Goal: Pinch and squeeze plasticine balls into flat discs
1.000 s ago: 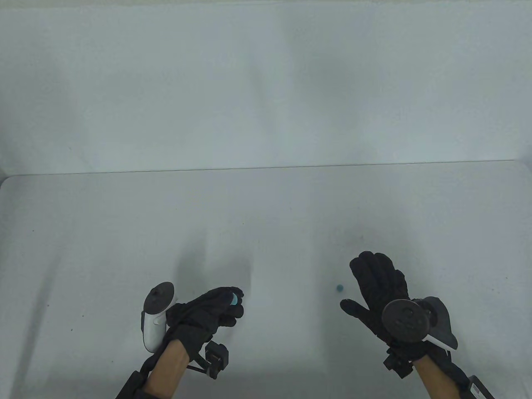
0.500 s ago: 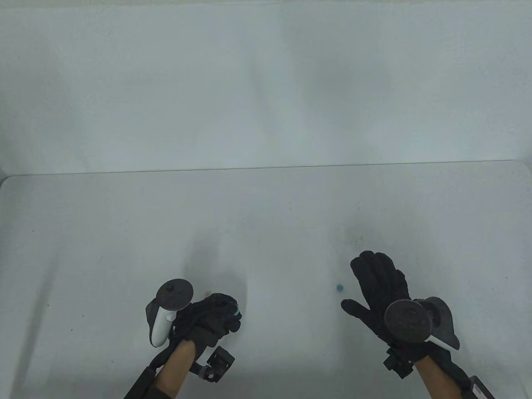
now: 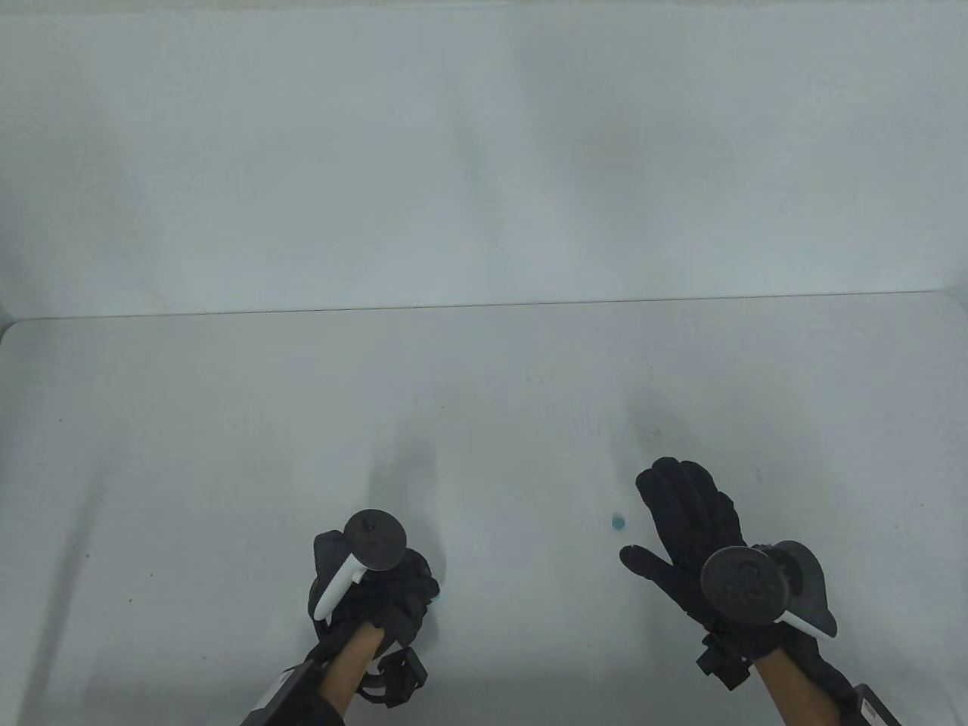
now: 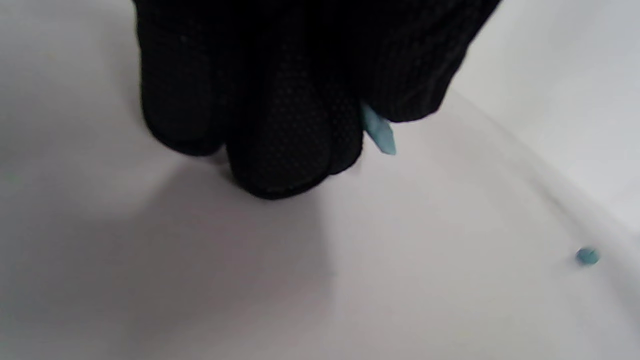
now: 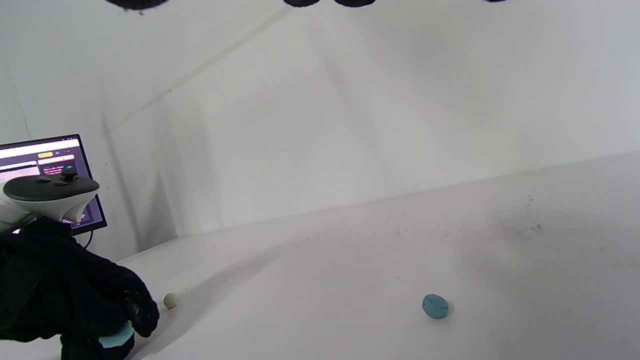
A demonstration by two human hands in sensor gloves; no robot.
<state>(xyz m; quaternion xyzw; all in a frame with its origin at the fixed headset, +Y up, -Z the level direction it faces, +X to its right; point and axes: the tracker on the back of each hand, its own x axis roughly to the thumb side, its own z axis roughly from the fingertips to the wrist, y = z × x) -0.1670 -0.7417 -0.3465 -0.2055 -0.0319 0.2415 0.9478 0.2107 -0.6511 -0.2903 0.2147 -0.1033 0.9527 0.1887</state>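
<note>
Low in the frame, left hand (image 3: 378,590) pinches a flattened blue piece (image 4: 378,132); right hand (image 3: 692,522) lies spread beside a blue ball (image 3: 618,521) on the tabletop (image 3: 227,423).

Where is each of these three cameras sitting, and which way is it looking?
Table view: above, looking down on the table; shows left hand and right hand.
Left wrist view: on the left wrist, facing fingers pinching a flattened blue piece.
Right wrist view: on the right wrist, low, facing across toward a monitor and the left hand.
All three share the small blue ball.
</note>
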